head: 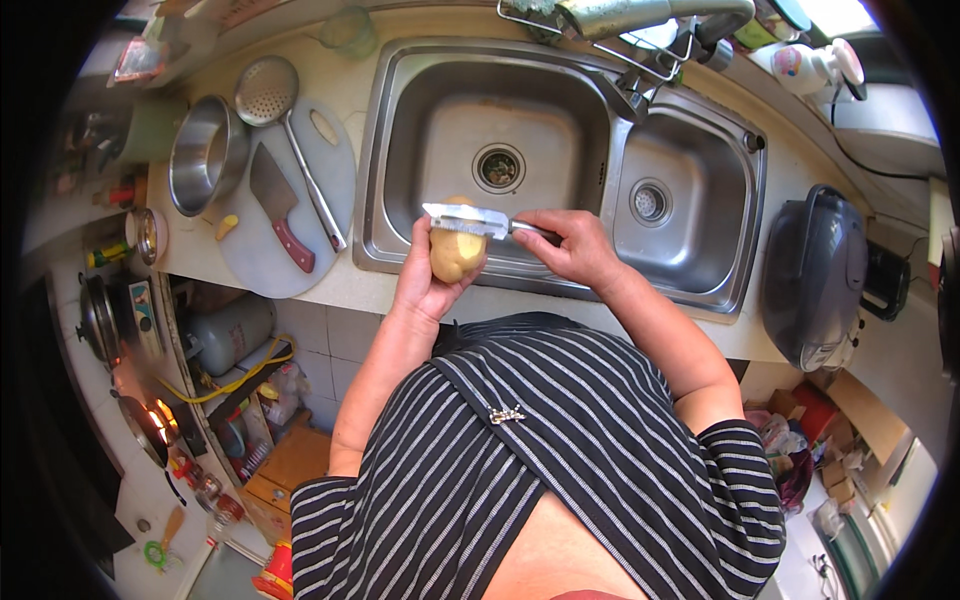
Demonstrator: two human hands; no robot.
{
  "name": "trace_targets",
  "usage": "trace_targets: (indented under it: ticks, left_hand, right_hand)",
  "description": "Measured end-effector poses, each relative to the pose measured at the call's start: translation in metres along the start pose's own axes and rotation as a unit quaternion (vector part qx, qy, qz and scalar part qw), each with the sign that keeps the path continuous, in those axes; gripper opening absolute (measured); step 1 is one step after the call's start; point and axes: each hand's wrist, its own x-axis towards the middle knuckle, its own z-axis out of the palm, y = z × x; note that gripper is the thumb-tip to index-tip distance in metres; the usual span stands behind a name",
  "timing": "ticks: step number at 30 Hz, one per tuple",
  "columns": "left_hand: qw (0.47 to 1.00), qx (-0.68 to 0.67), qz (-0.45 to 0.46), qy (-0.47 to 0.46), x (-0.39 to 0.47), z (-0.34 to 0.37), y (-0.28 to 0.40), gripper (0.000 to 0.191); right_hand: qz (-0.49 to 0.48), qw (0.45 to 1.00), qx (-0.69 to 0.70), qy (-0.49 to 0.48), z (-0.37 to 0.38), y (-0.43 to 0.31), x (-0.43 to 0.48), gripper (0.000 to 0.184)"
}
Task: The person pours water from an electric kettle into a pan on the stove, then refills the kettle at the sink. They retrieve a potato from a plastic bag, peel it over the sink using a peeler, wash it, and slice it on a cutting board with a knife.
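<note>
Over the near edge of the large left sink basin, my left hand (429,289) holds a potato (452,259) from below. Part of the potato's skin is gone and pale yellow flesh shows. My right hand (574,244) grips the dark handle of a metal peeler (469,219), whose serrated blade lies across the upper part of the potato. A cleaver (274,187) with a red-brown handle lies on a white cutting board (240,259) to the left. Near its blade is a small yellow piece of food (226,226).
A skimmer (311,184) rests across the board, beside a steel bowl (201,161). The double sink (371,259) has a faucet (630,101) at its back. A dark appliance (814,277) stands at right. Flames show by a pan (142,431) at far left.
</note>
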Motion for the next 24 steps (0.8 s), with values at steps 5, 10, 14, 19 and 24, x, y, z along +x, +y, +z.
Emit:
trace_targets:
  ticks: [5, 10, 14, 19, 24]
  left_hand:
    - [0.998, 0.031, -0.009, -0.059, -0.014, 0.018, 0.007, 0.057]
    - [0.997, -0.06, -0.021, -0.052, -0.008, 0.007, 0.007, 0.055]
    - [0.994, -0.074, -0.037, -0.07, -0.003, 0.003, 0.007, 0.055]
    - [0.994, -0.01, -0.022, -0.103, -0.018, 0.012, 0.009, 0.057]
    - [0.999, 0.007, 0.011, -0.049, -0.007, 0.005, 0.009, 0.056]
  right_hand:
    - [0.127, 0.99, 0.033, 0.045, 0.0, 0.053, 0.016, 0.029]
    - [-0.029, 0.996, 0.084, 0.021, 0.005, -0.003, -0.007, 0.026]
    - [-0.006, 0.997, 0.072, 0.034, 0.01, -0.004, -0.005, 0.028]
    - [0.1, 0.991, 0.068, 0.057, 0.01, 0.05, 0.011, 0.03]
    - [0.001, 0.996, 0.085, 0.024, 0.005, 0.005, -0.003, 0.029]
